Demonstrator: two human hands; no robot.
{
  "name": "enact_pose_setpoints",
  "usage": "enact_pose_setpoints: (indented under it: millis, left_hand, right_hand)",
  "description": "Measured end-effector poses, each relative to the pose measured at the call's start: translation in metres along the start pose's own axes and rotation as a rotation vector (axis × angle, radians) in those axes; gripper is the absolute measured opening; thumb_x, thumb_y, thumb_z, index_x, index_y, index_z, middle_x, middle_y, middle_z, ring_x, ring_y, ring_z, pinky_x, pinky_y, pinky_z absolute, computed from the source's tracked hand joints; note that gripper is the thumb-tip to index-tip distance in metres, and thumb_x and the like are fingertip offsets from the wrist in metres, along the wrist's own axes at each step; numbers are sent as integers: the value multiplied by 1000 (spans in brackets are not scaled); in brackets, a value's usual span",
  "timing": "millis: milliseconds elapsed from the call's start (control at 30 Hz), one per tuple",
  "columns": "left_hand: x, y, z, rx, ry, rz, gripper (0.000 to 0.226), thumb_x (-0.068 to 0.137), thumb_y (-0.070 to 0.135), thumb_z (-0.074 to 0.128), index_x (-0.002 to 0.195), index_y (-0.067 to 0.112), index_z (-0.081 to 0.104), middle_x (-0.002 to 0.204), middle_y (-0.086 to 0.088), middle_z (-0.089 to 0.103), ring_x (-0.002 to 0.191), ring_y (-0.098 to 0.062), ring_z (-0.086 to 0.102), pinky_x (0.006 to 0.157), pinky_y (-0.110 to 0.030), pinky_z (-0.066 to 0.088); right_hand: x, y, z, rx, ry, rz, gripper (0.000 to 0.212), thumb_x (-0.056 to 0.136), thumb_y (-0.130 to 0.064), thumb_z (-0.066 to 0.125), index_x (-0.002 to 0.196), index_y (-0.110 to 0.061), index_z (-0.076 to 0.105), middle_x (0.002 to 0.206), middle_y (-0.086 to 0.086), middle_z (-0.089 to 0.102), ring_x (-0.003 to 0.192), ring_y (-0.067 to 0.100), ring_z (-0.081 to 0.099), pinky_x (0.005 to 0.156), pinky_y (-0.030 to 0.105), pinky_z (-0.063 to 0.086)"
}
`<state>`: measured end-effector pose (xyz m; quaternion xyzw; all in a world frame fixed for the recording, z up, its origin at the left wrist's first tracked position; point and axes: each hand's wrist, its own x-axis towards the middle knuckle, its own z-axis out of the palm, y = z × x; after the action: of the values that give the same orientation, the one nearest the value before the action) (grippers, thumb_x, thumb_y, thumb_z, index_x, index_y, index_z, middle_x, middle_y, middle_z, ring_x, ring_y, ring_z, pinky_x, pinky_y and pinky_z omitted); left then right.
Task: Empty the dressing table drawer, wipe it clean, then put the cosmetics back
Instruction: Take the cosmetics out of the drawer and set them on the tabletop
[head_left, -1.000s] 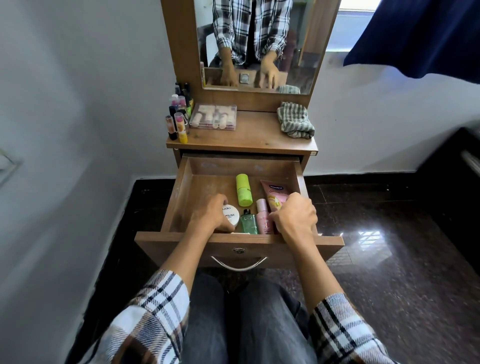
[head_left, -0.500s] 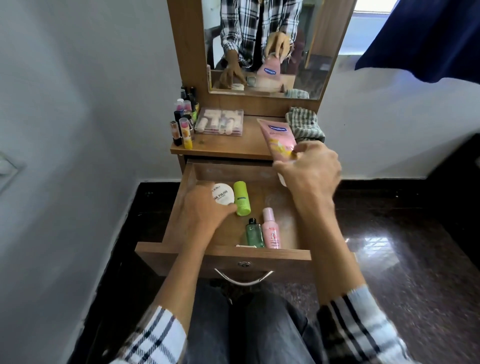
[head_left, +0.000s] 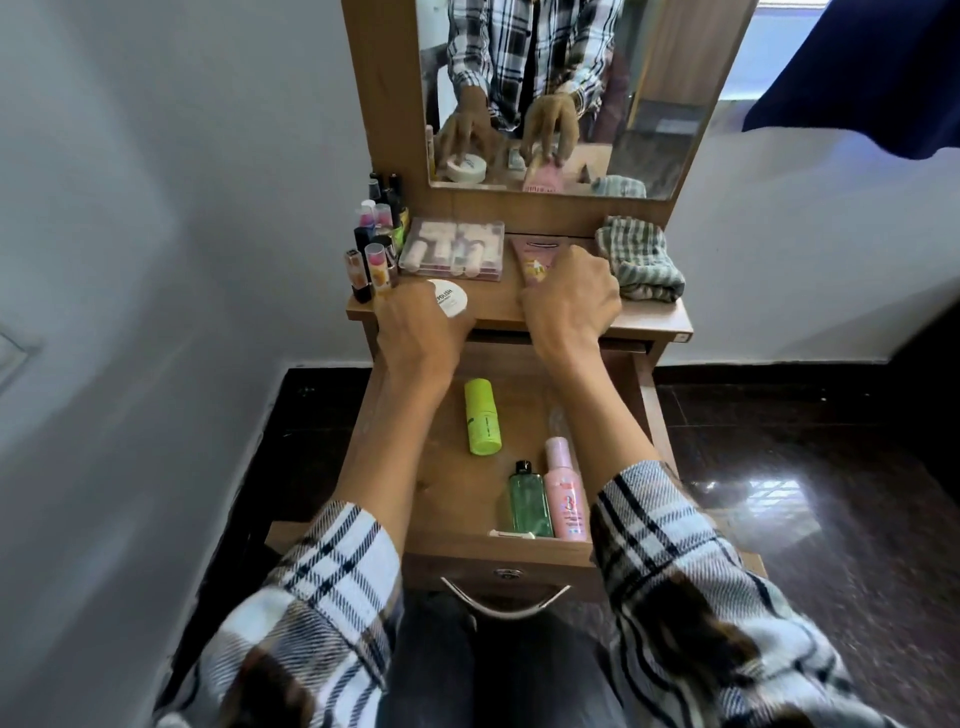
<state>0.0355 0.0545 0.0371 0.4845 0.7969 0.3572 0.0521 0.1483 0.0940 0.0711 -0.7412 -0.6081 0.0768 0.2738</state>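
- Left hand (head_left: 415, 322), centre-left of frame, fingers curled on the white jar (head_left: 448, 297) on the tabletop (head_left: 498, 306).
- Right hand (head_left: 571, 296) pinches the pink tube (head_left: 532, 257), upper centre.
- Drawer (head_left: 452, 499), lower centre, holds green stick (head_left: 481, 423), green bottle (head_left: 529, 501), pink bottle (head_left: 565, 493).

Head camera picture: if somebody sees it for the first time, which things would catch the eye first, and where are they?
Probably the two hands on the tabletop: the left hand holds a white round jar, the right hand a pink tube beside the striped cloth. Below them, the open drawer holds a lime-green bottle, a green bottle and a pink bottle.
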Motion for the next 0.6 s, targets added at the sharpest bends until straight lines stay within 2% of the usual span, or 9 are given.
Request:
enact_pose_setpoints:
  millis: [67, 200, 433, 600]
  left_hand:
    - [4, -1, 4, 26, 15, 8, 38, 77, 33, 69, 100, 3, 67, 103, -15, 65, 100, -30, 57, 66, -32, 41]
    - [7, 0, 9, 138, 31, 76, 45, 86, 32, 64, 118, 0, 60, 133, -13, 48, 117, -31, 48, 89, -39, 44]
    - [1, -2, 17, 220, 96, 128, 40, 90, 26, 60, 122, 2, 56, 124, -13, 54, 107, -28, 52, 79, -34, 46]
    - [4, -6, 21, 257, 110, 156, 37, 91, 21, 59, 123, 3, 54, 124, -12, 55, 106, -28, 53, 78, -34, 47]
  right_hand:
    - [2, -1, 6, -14, 22, -24, 20, 90, -13, 59, 109, -11, 65, 108, 11, 65, 104, 31, 60, 66, 31, 38]
    - [4, -1, 13, -21, 49, -38, 18, 90, -14, 60, 106, -11, 67, 107, 10, 66, 103, 30, 59, 65, 30, 36]
    - [4, 3, 14, 29, 67, -59, 25, 89, -26, 62, 109, -12, 67, 108, 11, 66, 105, 31, 58, 72, 31, 41]
    - [2, 6, 14, 54, 57, -60, 35, 85, -33, 66, 113, -11, 66, 111, 10, 65, 107, 30, 57, 79, 34, 46]
